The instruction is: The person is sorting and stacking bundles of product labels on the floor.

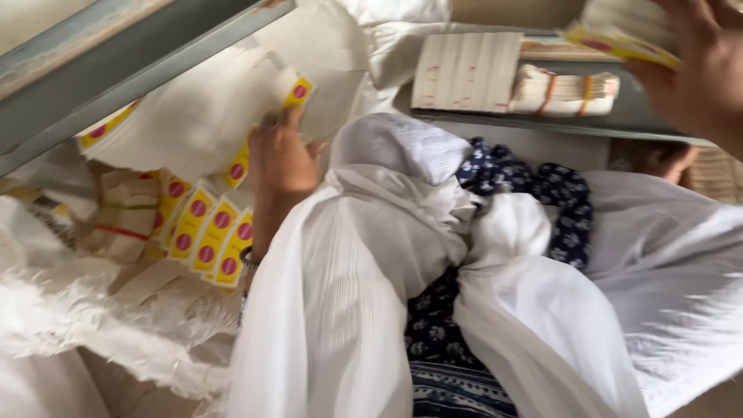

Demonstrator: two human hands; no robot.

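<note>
My left hand [280,161] reaches forward from under a white cloth [348,294] and grips the edge of a white packet with a yellow and pink label [232,101]. More packets with the same labels [205,224] lie in a row just below that hand. At the top right, my right hand [700,73] is closed on a stack of flat white packets with a yellow edge [619,39], held above a grey shelf [635,116]. The picture is blurred by motion.
On the grey shelf lie a flat white ribbed pack [467,71] and a banded bundle of pale sheets [565,94]. A grey metal bar [116,70] crosses the top left. A navy flowered garment [561,201] shows between white cloth folds. Frayed white sacking [93,325] fills the lower left.
</note>
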